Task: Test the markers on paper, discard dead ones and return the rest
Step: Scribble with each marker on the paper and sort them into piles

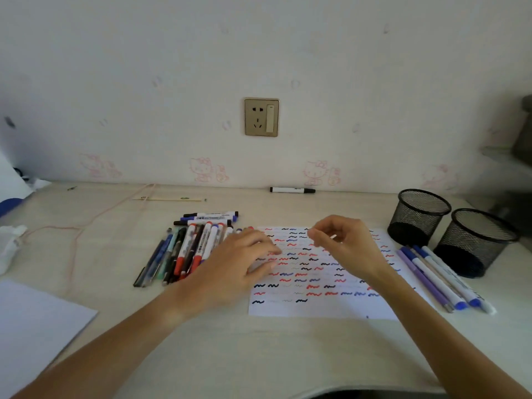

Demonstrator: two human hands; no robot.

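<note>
markers [184, 249]: one pile | mesh cups [417, 216]: 2 | paper [316, 308]: 1

The test paper [322, 308] lies on the desk [259, 355] near its middle, with a heap of markers [187, 249] just left of it and a row of pens [440, 277] along its right edge. Behind those pens two mesh cups [417, 214] stand side by side, while one lone marker [292, 190] lies at the back against the wall, below the socket [261, 117]. A blank sheet [37, 321] sits at the near left, and behind it what may be crumpled tissue [10, 243].
</note>
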